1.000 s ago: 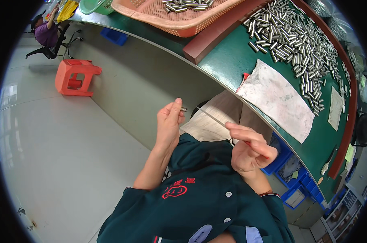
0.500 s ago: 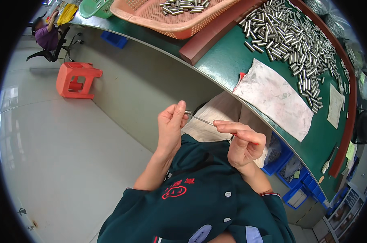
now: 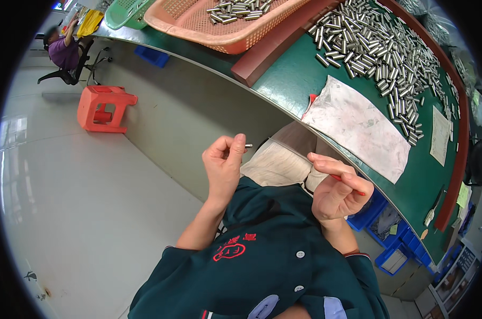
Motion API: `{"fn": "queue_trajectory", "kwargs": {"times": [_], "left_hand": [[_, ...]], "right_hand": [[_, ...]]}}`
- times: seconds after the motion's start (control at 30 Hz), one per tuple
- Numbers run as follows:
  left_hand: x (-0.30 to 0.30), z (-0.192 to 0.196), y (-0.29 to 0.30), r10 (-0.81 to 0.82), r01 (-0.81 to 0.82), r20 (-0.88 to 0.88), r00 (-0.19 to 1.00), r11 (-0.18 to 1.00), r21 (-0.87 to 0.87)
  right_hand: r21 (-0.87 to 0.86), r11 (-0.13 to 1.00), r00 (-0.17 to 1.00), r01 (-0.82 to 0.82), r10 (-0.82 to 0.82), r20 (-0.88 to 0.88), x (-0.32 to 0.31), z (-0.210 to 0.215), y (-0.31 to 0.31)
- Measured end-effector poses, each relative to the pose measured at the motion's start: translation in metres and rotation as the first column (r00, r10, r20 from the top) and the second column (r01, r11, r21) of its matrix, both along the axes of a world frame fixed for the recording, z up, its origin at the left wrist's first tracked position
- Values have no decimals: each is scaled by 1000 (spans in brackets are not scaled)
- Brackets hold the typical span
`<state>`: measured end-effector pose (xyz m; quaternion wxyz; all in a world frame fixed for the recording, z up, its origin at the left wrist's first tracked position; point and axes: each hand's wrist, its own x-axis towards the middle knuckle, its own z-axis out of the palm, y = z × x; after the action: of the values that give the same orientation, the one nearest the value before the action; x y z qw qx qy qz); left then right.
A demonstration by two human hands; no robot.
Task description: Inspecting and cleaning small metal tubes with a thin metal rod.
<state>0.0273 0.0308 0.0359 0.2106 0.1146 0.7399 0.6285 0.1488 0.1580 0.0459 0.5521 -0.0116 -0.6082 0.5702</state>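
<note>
My left hand (image 3: 225, 165) is closed, pinching a small shiny metal cylinder (image 3: 249, 145) between thumb and fingers, with one end sticking out to the right. In my right hand (image 3: 339, 194) is a thin tool with a red handle (image 3: 360, 192) and a slender metal shaft, which points up and left. Its exact kind is unclear. The shaft's tip is apart from the cylinder. Both hands are above my lap, in front of the table edge. On the green table (image 3: 283, 85) lie a stained white cloth (image 3: 358, 127) and a large heap of similar metal cylinders (image 3: 379, 58).
A pink basket (image 3: 198, 37) with metal cylinders stands beside a brown wooden bar (image 3: 273, 50), near a green basket (image 3: 116, 18). Blue bins (image 3: 390, 255) sit below the table at right. A red stool (image 3: 103, 109) and a seated person (image 3: 64, 53) are at left.
My right hand has moved right and slightly down, drawing the tool's tip away from the cylinder. My left hand has shifted slightly left, still gripping the cylinder.
</note>
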Motion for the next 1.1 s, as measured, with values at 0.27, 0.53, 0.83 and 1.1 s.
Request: {"fn": "queue_trajectory", "kwargs": {"times": [0.27,0.53,0.83,1.1], "left_hand": [[3,0,3,-55,55,24,998,998,27],[5,10,13,-221,222,-29,975,959,175],[8,14,22,-333,343,-88,939,921,183],[9,24,33,-372,383,-92,924,907,175]], "right_hand": [[-31,999,999,17,-18,-38,11,5,6],[-107,962,961,253,-263,-91,37,15,26],[-260,843,865,471,-499,-49,59,15,58],[-304,841,870,448,-489,-70,62,13,64]]}}
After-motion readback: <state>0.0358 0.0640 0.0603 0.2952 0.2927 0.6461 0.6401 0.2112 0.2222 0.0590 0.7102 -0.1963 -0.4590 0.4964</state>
